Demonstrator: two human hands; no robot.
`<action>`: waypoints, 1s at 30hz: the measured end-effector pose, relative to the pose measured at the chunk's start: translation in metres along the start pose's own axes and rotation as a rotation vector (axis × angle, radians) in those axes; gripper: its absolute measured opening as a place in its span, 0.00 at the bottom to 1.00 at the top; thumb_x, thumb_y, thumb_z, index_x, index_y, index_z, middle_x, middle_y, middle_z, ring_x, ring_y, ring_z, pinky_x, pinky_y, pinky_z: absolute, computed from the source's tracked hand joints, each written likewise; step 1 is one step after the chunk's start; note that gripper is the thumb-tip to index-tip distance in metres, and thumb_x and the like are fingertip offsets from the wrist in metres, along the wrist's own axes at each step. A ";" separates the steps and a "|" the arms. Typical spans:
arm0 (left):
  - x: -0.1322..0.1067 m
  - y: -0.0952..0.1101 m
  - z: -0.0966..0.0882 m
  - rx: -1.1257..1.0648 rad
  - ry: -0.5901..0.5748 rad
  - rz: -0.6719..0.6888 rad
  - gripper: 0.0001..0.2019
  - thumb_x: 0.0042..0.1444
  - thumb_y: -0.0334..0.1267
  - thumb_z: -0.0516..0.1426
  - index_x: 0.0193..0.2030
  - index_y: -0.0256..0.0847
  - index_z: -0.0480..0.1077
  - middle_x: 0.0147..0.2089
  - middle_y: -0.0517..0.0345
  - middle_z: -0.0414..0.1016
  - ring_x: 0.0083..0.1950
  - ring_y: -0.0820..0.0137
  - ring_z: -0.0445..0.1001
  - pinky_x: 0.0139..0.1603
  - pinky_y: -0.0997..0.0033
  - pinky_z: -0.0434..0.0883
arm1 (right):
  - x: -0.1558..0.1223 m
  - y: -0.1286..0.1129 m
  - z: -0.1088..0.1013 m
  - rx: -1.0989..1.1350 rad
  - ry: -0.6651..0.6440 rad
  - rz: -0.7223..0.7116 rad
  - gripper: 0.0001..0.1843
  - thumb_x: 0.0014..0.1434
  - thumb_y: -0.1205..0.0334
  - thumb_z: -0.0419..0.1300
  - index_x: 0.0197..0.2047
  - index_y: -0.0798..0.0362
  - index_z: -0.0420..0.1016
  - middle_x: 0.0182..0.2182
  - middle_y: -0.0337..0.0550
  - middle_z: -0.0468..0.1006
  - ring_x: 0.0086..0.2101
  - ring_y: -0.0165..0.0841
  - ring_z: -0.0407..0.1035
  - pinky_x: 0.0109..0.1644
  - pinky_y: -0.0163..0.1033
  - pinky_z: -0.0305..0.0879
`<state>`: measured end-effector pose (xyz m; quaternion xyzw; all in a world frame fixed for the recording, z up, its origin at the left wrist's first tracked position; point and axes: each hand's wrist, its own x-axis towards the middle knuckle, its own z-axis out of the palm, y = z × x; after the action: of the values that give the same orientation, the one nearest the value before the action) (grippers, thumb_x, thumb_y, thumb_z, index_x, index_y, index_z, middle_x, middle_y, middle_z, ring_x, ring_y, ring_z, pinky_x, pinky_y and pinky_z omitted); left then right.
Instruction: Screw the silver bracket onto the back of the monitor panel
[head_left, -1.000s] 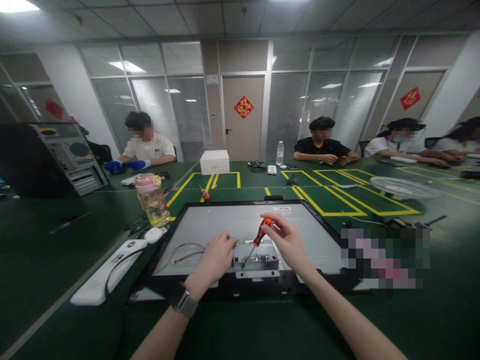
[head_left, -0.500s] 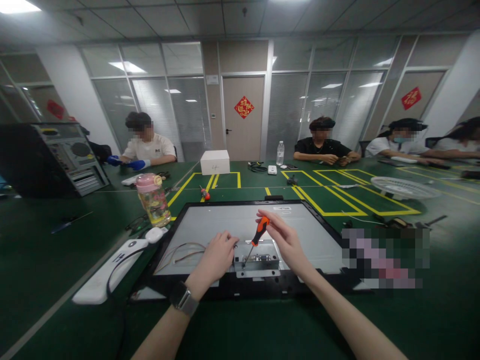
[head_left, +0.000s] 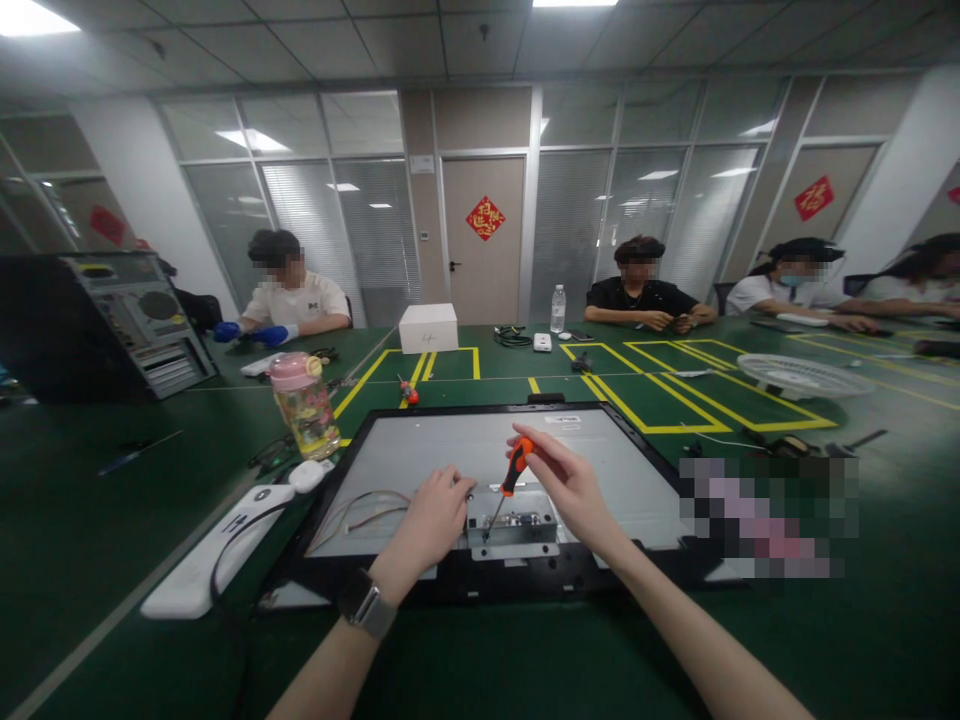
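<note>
An opened flat display panel (head_left: 435, 440) with a black frame lies face down before me, its grey metal back upward. On its near part sits a metal bracket box (head_left: 525, 538) with connectors along its front. My right hand (head_left: 574, 480) holds the orange and black handle of a screwdriver (head_left: 516, 466) in its fingers. The screwdriver leans, its tip down at the bracket's front left. My left hand (head_left: 431, 515), fingers curled, grips the left end of the bracket; its fingertips are partly hidden. Thin wires (head_left: 367, 500) run over the panel left of that hand.
To the left are a white power strip (head_left: 217, 550) with a black cable, a pink-lidded bottle (head_left: 304, 405) and a computer case (head_left: 105, 320). A white box (head_left: 428, 328) stands beyond the panel. A round white grille (head_left: 799, 374) lies right. Several people sit across the table.
The view has shifted very slightly. Both hands and the screwdriver keep nearly the same place, with the right fingers a little differently set on the handle.
</note>
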<state>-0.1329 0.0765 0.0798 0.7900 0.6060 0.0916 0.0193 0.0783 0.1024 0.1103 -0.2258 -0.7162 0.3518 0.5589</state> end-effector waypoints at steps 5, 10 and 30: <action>0.000 0.000 0.000 0.002 -0.004 0.008 0.20 0.65 0.29 0.45 0.59 0.40 0.69 0.53 0.47 0.69 0.53 0.61 0.68 0.57 0.59 0.66 | 0.000 -0.002 0.000 -0.082 0.068 -0.042 0.16 0.64 0.55 0.60 0.53 0.45 0.79 0.40 0.45 0.78 0.41 0.38 0.74 0.49 0.47 0.73; 0.000 -0.001 0.002 0.010 -0.005 0.000 0.20 0.65 0.29 0.45 0.59 0.42 0.68 0.53 0.48 0.69 0.53 0.61 0.68 0.57 0.60 0.66 | 0.000 -0.003 0.001 0.001 -0.030 -0.008 0.19 0.68 0.54 0.54 0.59 0.43 0.74 0.44 0.46 0.80 0.44 0.39 0.76 0.51 0.49 0.73; 0.001 -0.002 0.003 0.019 0.005 0.008 0.20 0.64 0.29 0.45 0.59 0.41 0.69 0.52 0.48 0.70 0.52 0.59 0.68 0.55 0.59 0.67 | 0.000 -0.003 0.001 0.081 0.017 0.077 0.14 0.63 0.51 0.61 0.49 0.43 0.81 0.40 0.43 0.75 0.41 0.38 0.74 0.43 0.42 0.71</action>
<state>-0.1335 0.0780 0.0764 0.7924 0.6036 0.0877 0.0098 0.0779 0.1008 0.1124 -0.2332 -0.6873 0.3999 0.5598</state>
